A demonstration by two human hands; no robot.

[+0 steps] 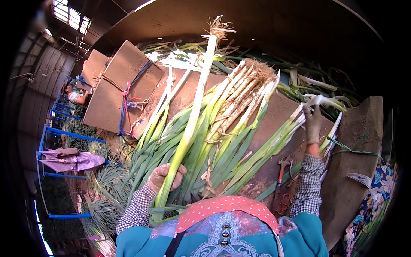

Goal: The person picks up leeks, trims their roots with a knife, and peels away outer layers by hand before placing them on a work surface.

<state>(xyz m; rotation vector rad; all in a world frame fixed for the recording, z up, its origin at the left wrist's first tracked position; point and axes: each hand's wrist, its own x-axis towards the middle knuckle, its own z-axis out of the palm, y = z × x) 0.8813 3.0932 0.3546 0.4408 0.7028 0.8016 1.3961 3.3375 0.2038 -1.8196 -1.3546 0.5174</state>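
Observation:
Gloved, my left hand grips the green part of a long leek, whose white shaft and roots point away from me. To the right, my right hand, also gloved, touches stripped white leek skins at the board's far right; whether it grips them I cannot tell. Between the hands lies a pile of leeks with soil on their shafts, roots away from me. More peeled leeks lie left of the held one. Loose green leaves stretch below my right hand.
A red-handled tool lies near my right forearm. Tied brown boards stand left, and another brown panel right. Leek waste lies beyond the board. Blue metal frames, one with a cloth, and heaped leeks are left; a person is farther off.

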